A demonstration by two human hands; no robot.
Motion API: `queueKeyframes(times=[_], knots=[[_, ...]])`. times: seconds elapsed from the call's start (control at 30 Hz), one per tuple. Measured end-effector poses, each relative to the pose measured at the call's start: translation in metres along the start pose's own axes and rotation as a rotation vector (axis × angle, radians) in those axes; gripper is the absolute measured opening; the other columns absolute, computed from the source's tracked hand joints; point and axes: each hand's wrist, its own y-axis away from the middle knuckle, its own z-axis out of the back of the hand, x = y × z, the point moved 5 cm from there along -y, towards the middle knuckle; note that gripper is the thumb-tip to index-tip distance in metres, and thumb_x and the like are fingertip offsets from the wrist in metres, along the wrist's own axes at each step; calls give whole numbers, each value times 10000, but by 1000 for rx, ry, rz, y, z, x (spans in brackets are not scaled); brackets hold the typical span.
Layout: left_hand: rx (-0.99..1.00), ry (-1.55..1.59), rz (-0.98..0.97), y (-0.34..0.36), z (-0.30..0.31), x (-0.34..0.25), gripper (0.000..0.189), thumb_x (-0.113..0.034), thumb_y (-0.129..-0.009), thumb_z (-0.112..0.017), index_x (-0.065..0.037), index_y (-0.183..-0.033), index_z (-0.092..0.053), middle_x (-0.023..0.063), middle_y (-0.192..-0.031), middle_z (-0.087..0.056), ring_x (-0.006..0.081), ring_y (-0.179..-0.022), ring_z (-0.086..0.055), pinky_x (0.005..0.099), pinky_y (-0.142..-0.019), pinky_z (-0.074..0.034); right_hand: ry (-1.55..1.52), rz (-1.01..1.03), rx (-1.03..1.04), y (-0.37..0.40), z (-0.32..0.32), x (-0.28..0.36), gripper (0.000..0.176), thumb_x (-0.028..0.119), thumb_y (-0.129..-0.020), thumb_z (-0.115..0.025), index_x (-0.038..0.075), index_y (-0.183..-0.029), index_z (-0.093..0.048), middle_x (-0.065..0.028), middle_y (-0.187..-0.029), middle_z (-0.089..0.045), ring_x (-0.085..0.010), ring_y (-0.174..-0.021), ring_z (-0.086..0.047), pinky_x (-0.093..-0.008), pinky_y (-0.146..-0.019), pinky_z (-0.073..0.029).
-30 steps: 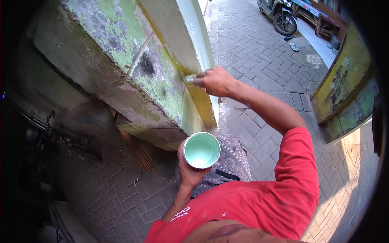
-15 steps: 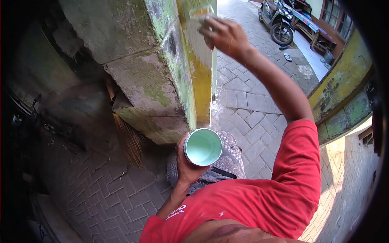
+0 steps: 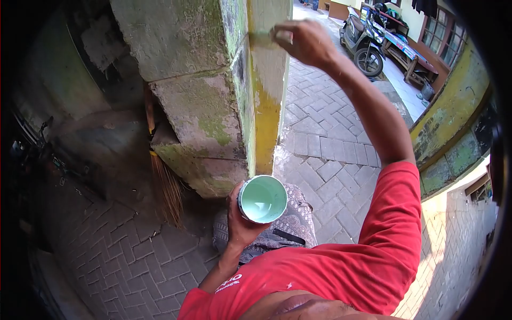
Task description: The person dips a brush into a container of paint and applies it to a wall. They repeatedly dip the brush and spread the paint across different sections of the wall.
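Lettering "Or" (image 3: 230, 281) on red shirt (image 3: 325, 266), paint tub (image 3: 279, 198) in left hand (image 3: 241, 226).

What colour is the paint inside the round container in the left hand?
The paint is pale mint green, best seen in the head view.

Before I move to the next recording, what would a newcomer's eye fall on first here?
Most likely the red cloth T-shirt across the bottom, and just above it the round, open pail of pale green liquid in the left hand. Next, near the top centre, the right hand holds a blurred, brush-like tool at the yellow-and-grey painted strip of the masonry pillar. A grey motor scooter stands at upper right.
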Motion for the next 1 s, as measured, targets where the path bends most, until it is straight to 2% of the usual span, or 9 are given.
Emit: queueKeyframes(times=[0.03,0.2,0.37,0.47,0.67,0.73,0.8,0.87,1.0], knots=[[-1,15,-10,-1,-2,0,1164,-164,-546,-987,-50,-1521,-361,183,-1434,-515,355,-1321,-530,451,-1121,-419,117,-74,52,-25,19,-5,165,274,-959,-708,197,-1094,-761,-66,-1079,-755,-212,-938,-734,-363,-731,-631],[-29,36,-22,4,-4,9,1148,-204,-571,-990,-41,-1520,-365,188,-1423,-524,357,-1316,-533,458,-1117,-419,321,-12,-260,-80,91,16,103,157,-846,-726,120,-942,-735,-61,-1041,-730,-267,-821,-731,-405,-675,-599],[-55,54,-22,6,0,7,1126,-193,-585,-983,-37,-1516,-370,192,-1412,-541,346,-1299,-553,452,-1110,-427,443,297,-293,-54,52,16,95,154,-887,-744,76,-939,-749,-106,-975,-739,-283,-753,-733,-403,-701,-592],[-55,47,-5,4,4,8,1126,-168,-578,-979,-39,-1516,-369,187,-1416,-542,340,-1294,-562,447,-1104,-435,594,278,-38,-3,-10,15,245,175,-831,-800,166,-1071,-749,-71,-1277,-683,-214,-1141,-697,-350,-863,-631],[-54,51,-24,1,9,2,1125,-142,-570,-977,-45,-1512,-370,180,-1407,-549,336,-1295,-563,448,-1105,-436,438,300,362,77,-44,55,289,308,-886,-752,203,-1154,-733,-72,-1245,-661,-212,-1222,-628,-328,-907,-610],[-63,40,-19,4,9,2,1124,-141,-571,-978,-46,-1512,-370,178,-1406,-548,336,-1297,-560,448,-1108,-433,411,336,244,59,-17,60,240,290,-918,-745,202,-1141,-734,-50,-1189,-690,-204,-1062,-708,-343,-796,-619],[-75,32,-13,3,8,2,1123,-140,-572,-978,-47,-1512,-370,177,-1405,-546,337,-1300,-556,448,-1112,-430,119,-106,110,21,27,44,168,241,-910,-760,187,-1068,-736,-41,-1071,-725,-242,-819,-751,-378,-676,-612],[-75,67,-34,4,5,1,1134,-157,-572,-985,-45,-1516,-367,180,-1404,-540,342,-1303,-550,449,-1116,-424,58,126,-556,-17,76,25,97,167,-882,-791,87,-904,-740,-75,-855,-740,-280,-687,-731,-370,-615,-581],[-58,70,-55,5,1,-4,1144,-188,-576,-992,-39,-1519,-363,185,-1413,-532,348,-1304,-548,449,-1116,-424,-136,-28,-868,-74,121,16,96,127,-876,-779,66,-948,-760,-156,-893,-753,-297,-814,-749,-380,-720,-565]])
